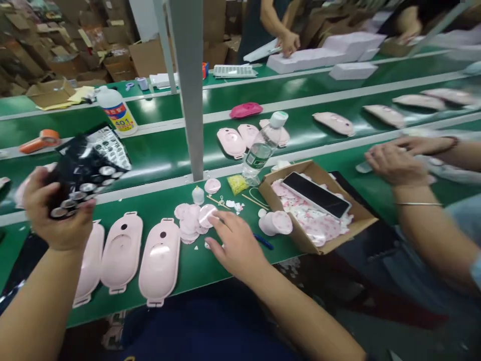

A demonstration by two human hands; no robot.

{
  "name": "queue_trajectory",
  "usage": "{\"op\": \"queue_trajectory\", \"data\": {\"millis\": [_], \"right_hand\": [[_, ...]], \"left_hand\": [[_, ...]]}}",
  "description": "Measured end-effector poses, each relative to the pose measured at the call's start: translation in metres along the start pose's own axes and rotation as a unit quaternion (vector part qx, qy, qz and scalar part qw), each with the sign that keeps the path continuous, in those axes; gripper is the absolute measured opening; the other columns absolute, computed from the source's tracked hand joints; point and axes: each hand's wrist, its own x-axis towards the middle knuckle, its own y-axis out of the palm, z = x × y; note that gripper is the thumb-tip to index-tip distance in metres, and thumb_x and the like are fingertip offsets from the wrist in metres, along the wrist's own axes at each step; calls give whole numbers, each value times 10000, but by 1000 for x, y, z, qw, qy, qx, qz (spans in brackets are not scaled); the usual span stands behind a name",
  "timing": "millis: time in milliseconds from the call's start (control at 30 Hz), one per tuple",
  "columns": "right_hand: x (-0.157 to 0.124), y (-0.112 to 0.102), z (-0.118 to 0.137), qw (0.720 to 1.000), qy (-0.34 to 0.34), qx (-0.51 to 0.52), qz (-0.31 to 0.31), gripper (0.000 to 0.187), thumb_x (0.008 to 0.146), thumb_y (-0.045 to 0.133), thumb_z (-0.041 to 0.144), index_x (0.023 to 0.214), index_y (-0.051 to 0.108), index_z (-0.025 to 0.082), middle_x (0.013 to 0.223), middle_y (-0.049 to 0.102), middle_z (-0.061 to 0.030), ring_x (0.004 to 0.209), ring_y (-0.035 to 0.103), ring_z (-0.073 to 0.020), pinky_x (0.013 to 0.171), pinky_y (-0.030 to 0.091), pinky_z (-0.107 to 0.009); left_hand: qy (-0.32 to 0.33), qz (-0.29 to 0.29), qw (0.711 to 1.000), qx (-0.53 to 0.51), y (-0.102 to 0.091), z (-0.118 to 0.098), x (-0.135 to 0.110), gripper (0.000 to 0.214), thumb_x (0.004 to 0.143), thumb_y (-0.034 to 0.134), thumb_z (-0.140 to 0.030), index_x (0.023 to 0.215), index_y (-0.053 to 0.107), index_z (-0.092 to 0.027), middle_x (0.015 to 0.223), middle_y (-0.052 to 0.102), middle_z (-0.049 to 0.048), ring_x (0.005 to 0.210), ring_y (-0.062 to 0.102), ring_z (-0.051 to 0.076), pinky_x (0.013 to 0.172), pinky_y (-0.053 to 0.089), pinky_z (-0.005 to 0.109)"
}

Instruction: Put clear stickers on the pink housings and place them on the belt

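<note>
My left hand (62,215) is raised at the left, its fingers closed round a black plastic packet (80,168) with shiny round shapes along its lower edge. A printed silver-and-white part shows on the packet's far side. My right hand (240,245) reaches over the bench, fingers spread. Its fingertips touch a round pale-pink disc (207,214) on a loose pile of similar discs (188,223). Several pink oval plastic shells (160,263) lie in a row beneath and right of my left hand. A small white bottle (198,195) stands behind the discs.
A cardboard box (319,245) holds printed pink pieces and a phone (315,194). Nearby are a water bottle (259,155), stacked pink discs (276,223) and a metal post (188,90). A co-worker's hands (402,160) work at right; pink shells (332,124) lie on the green belt.
</note>
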Motion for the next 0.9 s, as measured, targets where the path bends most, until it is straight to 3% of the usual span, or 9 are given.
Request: {"op": "queue_trajectory", "data": {"millis": [67, 167, 300, 467, 533, 600, 700, 767, 900], "right_hand": [[20, 21, -8, 994, 61, -86, 22, 410, 921, 569, 279, 1303, 594, 133, 1327, 606, -189, 1208, 562, -328, 1024, 479, -492], [32, 48, -16, 984, 39, -161, 68, 389, 909, 585, 220, 1277, 613, 98, 1257, 643, -191, 1140, 600, -304, 1006, 490, -440], [26, 64, -18, 970, -34, -236, 41, 387, 899, 510, 128, 1257, 626, 35, 1255, 647, -219, 1147, 600, -315, 1018, 474, -449], [26, 53, -26, 972, -73, -221, 43, 339, 909, 485, 109, 1196, 666, 96, 1168, 705, -151, 1043, 649, -261, 1007, 481, -414], [28, 46, -33, 978, -84, -182, 53, 300, 908, 485, 92, 1118, 696, 126, 1059, 738, -118, 960, 672, -237, 1010, 478, -411], [28, 43, -42, 985, -82, -150, 34, 295, 906, 476, 71, 1076, 708, 137, 1007, 751, -103, 929, 684, -229, 1001, 482, -410], [27, 39, -49, 993, -47, -94, -54, 293, 924, 454, 78, 1032, 715, 154, 968, 765, -92, 876, 702, -212, 869, 536, -350], [24, 33, -42, 990, -19, -33, -135, 270, 946, 457, 106, 1018, 708, 177, 945, 770, -73, 854, 710, -189, 799, 547, -312], [12, 23, 3, 973, -153, 14, -175, 256, 968, 468, 125, 1062, 686, 220, 1047, 766, -16, 1040, 684, -167, 1078, 413, -371]], "left_hand": [[36, 62, 997, 11, 24, -4, 5, 578, 854, 655, -549, 1232, 447, -164, 1493, 399, 100, 1395, 405, 316, 1191, 340, 507], [50, 270, 962, 5, 47, -5, 2, 419, 881, 611, -541, 1118, 619, -196, 1359, 583, 52, 1203, 611, 295, 1038, 517, 448], [67, 378, 923, 22, 50, 12, -17, 530, 891, 576, -558, 1336, 526, -274, 1389, 577, 63, 1170, 638, 310, 924, 581, 435], [1, 298, 951, 78, 10, -3, -30, 852, 821, 666, -569, 1514, 262, -280, 1620, 128, 195, 1287, 512, 450, 926, 549, 569], [-32, 209, 977, 30, -10, -27, -35, 905, 777, 746, -502, 1508, 254, -295, 1629, 100, 172, 1389, 387, 446, 1026, 480, 611], [-52, 137, 979, -144, -22, -56, -46, 783, 813, 740, -351, 1468, 312, -333, 1603, 211, 124, 1329, 493, 319, 1104, 455, 507], [-126, 226, 899, -353, -23, -98, -70, 600, 877, 656, -303, 1416, 397, -349, 1536, 365, 90, 1265, 548, 260, 1105, 450, 428], [-213, 298, 810, -459, -14, -123, -84, 534, 896, 635, -350, 1394, 441, -350, 1514, 415, 74, 1306, 511, 255, 1114, 428, 389], [-399, 317, 473, -718, 5, -159, -97, 651, 804, 698, -552, 1381, 482, -340, 1460, 500, 58, 1290, 537, 238, 1043, 497, 320]]}}
